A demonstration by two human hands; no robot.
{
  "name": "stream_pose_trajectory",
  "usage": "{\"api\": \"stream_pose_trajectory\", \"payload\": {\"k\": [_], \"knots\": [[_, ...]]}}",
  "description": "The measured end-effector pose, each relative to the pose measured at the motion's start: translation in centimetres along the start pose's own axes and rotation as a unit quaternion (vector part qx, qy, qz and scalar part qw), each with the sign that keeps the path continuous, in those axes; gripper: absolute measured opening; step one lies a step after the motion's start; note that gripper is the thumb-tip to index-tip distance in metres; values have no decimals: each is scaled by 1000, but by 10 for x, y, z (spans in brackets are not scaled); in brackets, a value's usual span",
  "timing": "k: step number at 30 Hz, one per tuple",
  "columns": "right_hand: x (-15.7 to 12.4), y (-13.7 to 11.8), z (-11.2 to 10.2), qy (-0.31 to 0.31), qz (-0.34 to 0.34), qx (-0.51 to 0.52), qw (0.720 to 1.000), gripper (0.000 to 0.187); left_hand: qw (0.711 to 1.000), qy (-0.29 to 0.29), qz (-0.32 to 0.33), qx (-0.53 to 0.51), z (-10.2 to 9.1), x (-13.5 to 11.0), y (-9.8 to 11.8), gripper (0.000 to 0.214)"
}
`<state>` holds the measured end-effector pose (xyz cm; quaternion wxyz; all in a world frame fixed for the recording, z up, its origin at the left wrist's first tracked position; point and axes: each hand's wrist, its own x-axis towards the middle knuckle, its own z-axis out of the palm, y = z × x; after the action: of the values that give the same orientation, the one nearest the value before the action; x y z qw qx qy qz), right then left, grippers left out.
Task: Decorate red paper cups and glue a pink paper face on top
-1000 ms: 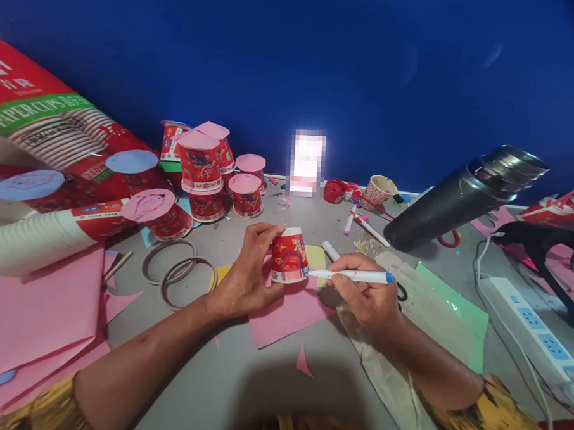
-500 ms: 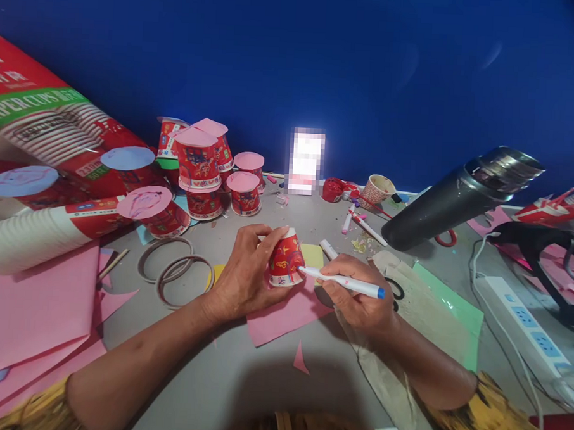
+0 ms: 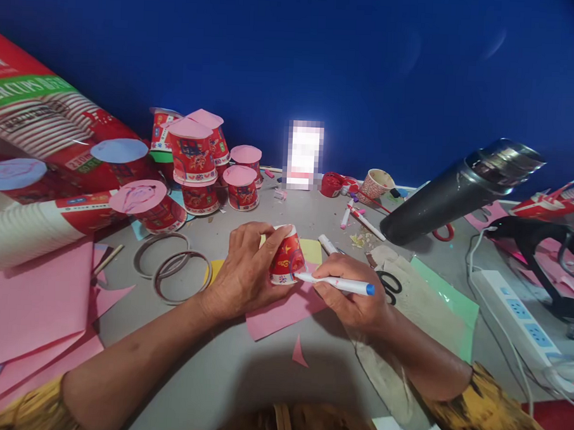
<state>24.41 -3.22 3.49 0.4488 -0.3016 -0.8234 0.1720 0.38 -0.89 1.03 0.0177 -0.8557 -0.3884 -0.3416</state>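
Observation:
My left hand (image 3: 247,264) is closed round a red printed paper cup (image 3: 285,256), which is upside down with its rim low and tilted slightly. In my right hand (image 3: 354,294) is a white marker (image 3: 343,284) with a blue end, gripped like a pen. The marker's tip touches the cup's right side near the white rim band. A sheet of pink paper (image 3: 273,319) lies beneath the cup, with yellow paper (image 3: 315,252) behind it. Black-handled scissors (image 3: 389,287) lie beside my right hand, partly covered.
Upturned red cups (image 3: 192,157) topped with pink paper stand at the left back. Two tape rings (image 3: 182,277) lie left of my hand. A dark flask (image 3: 454,190) leans at the right, near a power strip (image 3: 524,323). Loose markers (image 3: 367,223) lie behind my right hand.
The marker's tip has moved down the cup towards its rim band, and my right hand has shifted slightly left. My left hand still holds the cup. The view has shifted a little.

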Motion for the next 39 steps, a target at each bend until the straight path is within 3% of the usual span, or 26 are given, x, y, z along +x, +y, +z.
{"api": "stream_pose_trajectory", "payload": {"k": [15, 22, 26, 29, 34, 39], "knots": [[-3, 3, 0, -13, 30, 24, 999, 8, 1000, 8, -8, -6, 2, 0, 1, 87], [-7, 5, -2, 90, 92, 5, 992, 9, 996, 13, -43, -73, 3, -2, -2, 85], [-5, 18, -1, 124, 114, -4, 986, 13, 989, 14, -73, -125, 8, -3, -9, 95], [-3, 28, 0, 113, 117, -23, 986, 14, 987, 23, -86, -136, 10, -3, -14, 98], [-5, 37, 2, 27, 32, -98, 994, 23, 985, 33, -101, -134, 10, -2, -17, 96], [-8, 39, 4, -6, 26, -158, 987, 33, 979, 43, -132, -151, 10, -2, -18, 88]]}}
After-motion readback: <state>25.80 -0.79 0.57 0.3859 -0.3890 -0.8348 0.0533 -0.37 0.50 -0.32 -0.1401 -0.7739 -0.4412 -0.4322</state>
